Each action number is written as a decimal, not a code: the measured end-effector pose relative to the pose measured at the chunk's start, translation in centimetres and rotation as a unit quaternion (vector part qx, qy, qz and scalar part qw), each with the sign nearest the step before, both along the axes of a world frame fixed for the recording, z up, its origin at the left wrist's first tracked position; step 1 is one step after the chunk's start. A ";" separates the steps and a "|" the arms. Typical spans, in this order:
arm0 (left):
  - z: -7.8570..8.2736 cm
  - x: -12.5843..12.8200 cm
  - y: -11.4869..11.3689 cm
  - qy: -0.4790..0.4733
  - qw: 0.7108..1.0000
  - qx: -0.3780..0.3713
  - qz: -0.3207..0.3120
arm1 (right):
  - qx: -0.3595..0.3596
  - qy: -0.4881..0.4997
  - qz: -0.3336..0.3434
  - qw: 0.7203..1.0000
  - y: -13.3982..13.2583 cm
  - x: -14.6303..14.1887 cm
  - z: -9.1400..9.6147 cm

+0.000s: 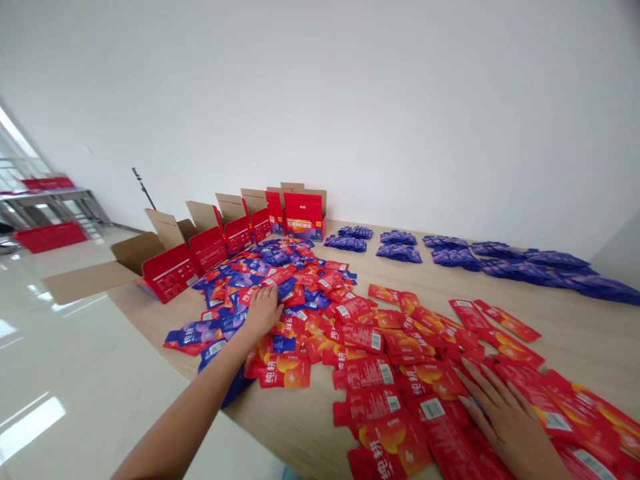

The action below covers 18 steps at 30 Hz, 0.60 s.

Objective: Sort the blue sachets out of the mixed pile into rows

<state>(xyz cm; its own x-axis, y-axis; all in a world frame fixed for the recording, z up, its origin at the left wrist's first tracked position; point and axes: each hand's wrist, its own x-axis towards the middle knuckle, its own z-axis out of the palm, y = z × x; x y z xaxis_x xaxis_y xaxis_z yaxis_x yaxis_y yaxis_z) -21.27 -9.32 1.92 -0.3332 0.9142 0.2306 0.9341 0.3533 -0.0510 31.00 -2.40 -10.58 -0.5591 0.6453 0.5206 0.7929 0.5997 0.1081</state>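
Observation:
My left hand [264, 309] rests on a heap of mixed red and blue pouches, palm down, its fingers extended over them. No pouch shows lifted in it. My right hand [507, 415] lies flat with fingers spread on overlapping red pouches [365, 371] printed with orange fruit and white lettering. Blue pouches [193, 333] show at the left of the heap, mixed with red ones. More red pouches [510, 323] lie beyond my right hand.
Open red cartons [173, 272] with raised brown flaps line the table's left edge; another red carton [303, 217] stands by the wall. Stacks of blue pouches [399, 253] run along the back. The wooden table [290, 427] ends at left above a shiny floor [75, 373].

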 end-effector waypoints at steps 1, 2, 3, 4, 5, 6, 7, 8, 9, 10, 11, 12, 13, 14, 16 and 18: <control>0.2 -0.1 0.4 0.011 1.000 -0.019 0.000 | -0.003 0.000 -0.005 1.000 -0.2 -0.1 0.2; 0.3 -0.1 0.8 0.019 0.999 -0.032 0.000 | -0.007 0.001 -0.011 1.000 -0.4 -0.3 0.4; 0.4 0.0 1.1 0.023 0.999 -0.039 -0.002 | -0.011 0.001 -0.016 1.000 -0.5 -0.4 0.5; 0.5 0.2 1.4 0.025 0.999 -0.041 -0.006 | -0.016 0.002 -0.020 1.000 -0.6 -0.6 0.7; 0.5 0.4 1.7 0.025 0.999 -0.041 -0.014 | -0.019 0.004 -0.024 1.000 -0.7 -0.7 0.9; 0.6 0.7 1.9 0.026 0.998 -0.043 -0.024 | -0.023 0.006 -0.027 0.999 -0.8 -0.9 1.1; 0.6 1.0 2.1 0.027 0.998 -0.046 -0.036 | -0.028 0.006 -0.030 0.999 -0.8 -1.0 1.2; 0.6 1.4 2.2 0.028 0.997 -0.048 -0.049 | -0.032 0.005 -0.033 0.999 -0.9 -1.0 1.3; 0.6 1.8 2.3 0.027 0.997 -0.047 -0.062 | -0.036 0.005 -0.036 0.999 -0.9 -1.1 1.4; 0.7 2.2 2.4 0.025 0.996 -0.043 -0.075 | -0.041 0.004 -0.039 0.998 -0.9 -1.1 1.4; 0.8 2.6 2.5 0.019 0.995 -0.036 -0.086 | -0.047 0.004 -0.040 0.998 -1.0 -1.1 1.4; 0.9 3.1 2.6 0.011 0.995 -0.025 -0.096 | -0.053 0.005 -0.041 0.998 -1.0 -1.1 1.3; 1.0 3.6 2.7 0.000 0.994 -0.013 -0.106 | -0.060 0.008 -0.043 0.997 -1.0 -1.1 1.4; 1.2 4.3 2.8 -0.013 0.993 0.003 -0.116 | -0.066 0.014 -0.045 0.997 -1.0 -1.2 1.5; 1.8 6.1 2.9 -0.051 0.987 0.039 -0.145 | -0.073 0.043 -0.047 0.995 -1.3 -1.8 2.2; 2.4 8.7 2.5 -0.115 0.971 0.086 -0.193 | -0.085 0.102 -0.035 0.991 -1.8 -3.3 3.8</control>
